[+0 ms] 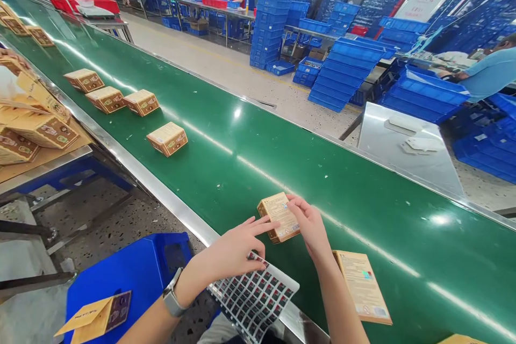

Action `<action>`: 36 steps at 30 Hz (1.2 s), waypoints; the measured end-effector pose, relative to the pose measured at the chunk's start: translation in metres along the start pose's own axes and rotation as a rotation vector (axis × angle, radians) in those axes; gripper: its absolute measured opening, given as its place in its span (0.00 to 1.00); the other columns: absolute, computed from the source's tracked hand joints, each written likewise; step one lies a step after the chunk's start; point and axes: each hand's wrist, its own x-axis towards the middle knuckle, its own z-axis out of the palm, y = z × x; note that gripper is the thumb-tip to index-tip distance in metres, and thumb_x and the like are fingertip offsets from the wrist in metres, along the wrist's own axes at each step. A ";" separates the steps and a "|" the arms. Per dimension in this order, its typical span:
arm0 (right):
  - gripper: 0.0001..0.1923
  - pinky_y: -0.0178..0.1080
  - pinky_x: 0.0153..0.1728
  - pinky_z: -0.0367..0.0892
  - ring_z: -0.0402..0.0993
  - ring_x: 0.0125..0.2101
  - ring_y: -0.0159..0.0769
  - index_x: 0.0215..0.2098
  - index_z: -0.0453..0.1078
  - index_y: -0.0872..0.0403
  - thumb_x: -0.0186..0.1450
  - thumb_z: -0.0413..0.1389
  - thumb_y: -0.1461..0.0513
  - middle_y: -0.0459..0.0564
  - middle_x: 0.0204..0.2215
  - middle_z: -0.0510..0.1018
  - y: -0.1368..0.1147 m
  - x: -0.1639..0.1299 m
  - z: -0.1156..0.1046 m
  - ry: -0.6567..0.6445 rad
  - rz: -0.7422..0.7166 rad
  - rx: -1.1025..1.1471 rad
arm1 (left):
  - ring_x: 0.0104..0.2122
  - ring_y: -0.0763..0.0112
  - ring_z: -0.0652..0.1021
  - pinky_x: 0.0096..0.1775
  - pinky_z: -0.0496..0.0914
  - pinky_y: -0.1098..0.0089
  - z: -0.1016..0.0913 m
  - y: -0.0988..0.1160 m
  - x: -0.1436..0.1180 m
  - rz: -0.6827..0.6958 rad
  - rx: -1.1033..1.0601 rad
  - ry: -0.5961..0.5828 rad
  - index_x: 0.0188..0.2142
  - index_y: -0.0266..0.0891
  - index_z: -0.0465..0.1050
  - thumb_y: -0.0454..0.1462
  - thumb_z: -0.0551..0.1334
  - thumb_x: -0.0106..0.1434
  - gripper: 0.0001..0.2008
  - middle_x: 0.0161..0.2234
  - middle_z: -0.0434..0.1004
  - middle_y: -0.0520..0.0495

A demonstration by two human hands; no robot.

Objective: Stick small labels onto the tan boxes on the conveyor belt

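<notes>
A small tan and brown carton lies on the green conveyor belt, its printed face up. My left hand reaches over from the left, with its index finger stretched onto that face. Its thumb and other fingers are closed on the upper edge of a sheet of small dark stickers, which hangs over the belt's near rail. My right hand is at the carton's right side, fingertips pressed together on a small shiny sticker there. Beside my right forearm lies another carton bearing a shiny sticker.
Several cartons sit farther up the belt. Piled flat cartons cover a side table at left. An opened carton rests on a blue stool. Blue crates and a co-worker are beyond the belt.
</notes>
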 end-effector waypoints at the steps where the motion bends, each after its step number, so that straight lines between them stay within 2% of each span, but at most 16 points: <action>1: 0.18 0.39 0.37 0.68 0.75 0.40 0.43 0.29 0.75 0.54 0.54 0.65 0.48 0.55 0.49 0.79 0.000 -0.002 -0.002 -0.001 -0.002 -0.012 | 0.68 0.60 0.58 0.70 0.47 0.57 0.002 0.001 0.001 0.004 -0.010 0.000 0.29 0.42 0.79 0.33 0.68 0.60 0.04 0.69 0.55 0.54; 9: 0.18 0.41 0.36 0.68 0.75 0.38 0.43 0.29 0.72 0.53 0.56 0.62 0.47 0.55 0.49 0.78 0.006 -0.012 -0.018 0.069 -0.046 -0.100 | 0.68 0.59 0.59 0.70 0.48 0.58 0.016 0.009 0.007 0.027 -0.007 -0.018 0.28 0.42 0.80 0.34 0.70 0.58 0.03 0.69 0.54 0.55; 16: 0.16 0.44 0.44 0.68 0.75 0.41 0.44 0.29 0.71 0.53 0.58 0.61 0.49 0.56 0.48 0.77 0.008 -0.022 -0.028 0.129 -0.117 -0.243 | 0.68 0.60 0.58 0.70 0.46 0.60 0.024 0.013 0.013 0.084 0.008 -0.028 0.29 0.42 0.80 0.35 0.70 0.59 0.03 0.69 0.54 0.55; 19: 0.15 0.44 0.45 0.68 0.76 0.41 0.43 0.37 0.70 0.53 0.60 0.59 0.50 0.56 0.47 0.77 0.008 -0.025 -0.030 0.196 -0.149 -0.333 | 0.68 0.60 0.58 0.70 0.45 0.61 0.029 0.014 0.016 0.085 0.012 -0.032 0.29 0.42 0.80 0.35 0.70 0.59 0.02 0.69 0.55 0.54; 22: 0.26 0.41 0.37 0.69 0.78 0.35 0.40 0.51 0.62 0.54 0.61 0.59 0.49 0.57 0.47 0.77 0.006 -0.022 -0.034 0.284 -0.139 -0.378 | 0.68 0.59 0.59 0.69 0.46 0.61 0.032 0.019 0.019 0.084 0.027 -0.045 0.29 0.42 0.80 0.35 0.70 0.59 0.02 0.69 0.57 0.53; 24: 0.26 0.40 0.33 0.69 0.78 0.32 0.39 0.53 0.61 0.55 0.63 0.57 0.49 0.59 0.47 0.76 0.000 -0.022 -0.039 0.312 -0.125 -0.405 | 0.67 0.57 0.62 0.67 0.49 0.59 0.030 0.024 0.018 0.070 0.046 -0.032 0.29 0.42 0.81 0.36 0.70 0.59 0.02 0.68 0.59 0.51; 26: 0.23 0.40 0.32 0.67 0.78 0.35 0.42 0.51 0.64 0.55 0.65 0.53 0.48 0.59 0.47 0.77 -0.010 -0.031 -0.046 0.299 -0.160 -0.445 | 0.60 0.58 0.72 0.61 0.60 0.61 0.026 0.032 0.015 0.022 0.057 0.007 0.30 0.42 0.81 0.37 0.69 0.60 0.02 0.64 0.67 0.49; 28: 0.20 0.40 0.34 0.68 0.76 0.41 0.44 0.48 0.68 0.53 0.67 0.51 0.49 0.57 0.47 0.77 -0.025 -0.049 -0.053 0.196 -0.252 -0.482 | 0.46 0.64 0.80 0.48 0.68 0.68 0.020 0.042 0.010 -0.057 0.037 0.044 0.33 0.43 0.82 0.38 0.68 0.62 0.03 0.51 0.80 0.48; 29: 0.18 0.40 0.37 0.68 0.75 0.44 0.44 0.47 0.69 0.52 0.68 0.51 0.49 0.55 0.46 0.78 -0.033 -0.060 -0.056 0.093 -0.297 -0.496 | 0.39 0.68 0.80 0.42 0.68 0.72 0.016 0.048 0.007 -0.095 0.012 0.057 0.34 0.42 0.82 0.38 0.67 0.63 0.04 0.43 0.83 0.50; 31: 0.14 0.39 0.42 0.67 0.74 0.44 0.42 0.46 0.72 0.50 0.67 0.56 0.51 0.51 0.44 0.79 -0.049 -0.084 -0.062 -0.177 -0.334 -0.507 | 0.31 0.72 0.78 0.35 0.65 0.75 0.010 0.062 0.004 -0.151 -0.062 0.071 0.34 0.41 0.82 0.38 0.66 0.63 0.05 0.32 0.83 0.53; 33: 0.11 0.37 0.41 0.67 0.75 0.39 0.39 0.43 0.74 0.49 0.64 0.61 0.54 0.46 0.38 0.80 -0.060 -0.103 -0.068 -0.394 -0.290 -0.541 | 0.28 0.75 0.75 0.31 0.63 0.76 0.006 0.074 0.004 -0.192 -0.174 0.083 0.35 0.40 0.81 0.39 0.66 0.62 0.06 0.27 0.80 0.54; 34: 0.08 0.36 0.38 0.66 0.75 0.36 0.37 0.40 0.75 0.49 0.64 0.62 0.55 0.45 0.35 0.80 -0.064 -0.110 -0.070 -0.443 -0.263 -0.565 | 0.27 0.75 0.74 0.30 0.63 0.77 0.005 0.080 0.004 -0.215 -0.239 0.080 0.36 0.40 0.80 0.40 0.68 0.61 0.07 0.26 0.78 0.55; 36: 0.07 0.35 0.31 0.63 0.73 0.31 0.36 0.32 0.75 0.50 0.65 0.61 0.56 0.44 0.29 0.78 -0.065 -0.118 -0.077 -0.446 -0.239 -0.603 | 0.25 0.75 0.73 0.28 0.62 0.77 0.005 0.088 0.007 -0.279 -0.339 0.087 0.37 0.38 0.79 0.40 0.70 0.57 0.10 0.24 0.76 0.56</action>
